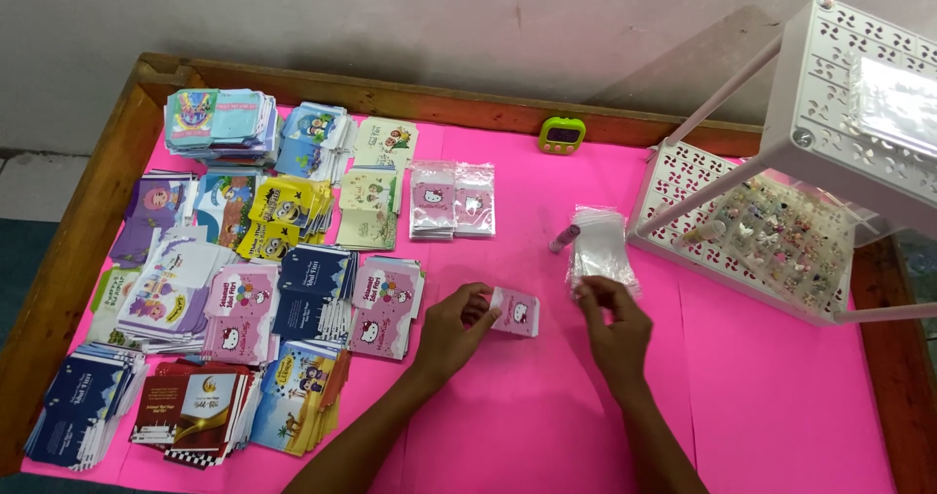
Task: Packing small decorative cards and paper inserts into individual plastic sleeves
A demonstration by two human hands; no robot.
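white rack (683, 177) of trinkets (781, 226) (tiny), hands (532, 323) on card (514, 311)

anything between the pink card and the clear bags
Only bare pink table in the head view. The left hand holds the pink card; the right hand touches the clear bags.

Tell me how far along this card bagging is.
Done, by the look: two bagged pink cards lie by the card stacks. In hand: the left hand holds a small pink card; the right hand pinches the stack of clear bags. Left: many card stacks lie unbagged on the pink table.
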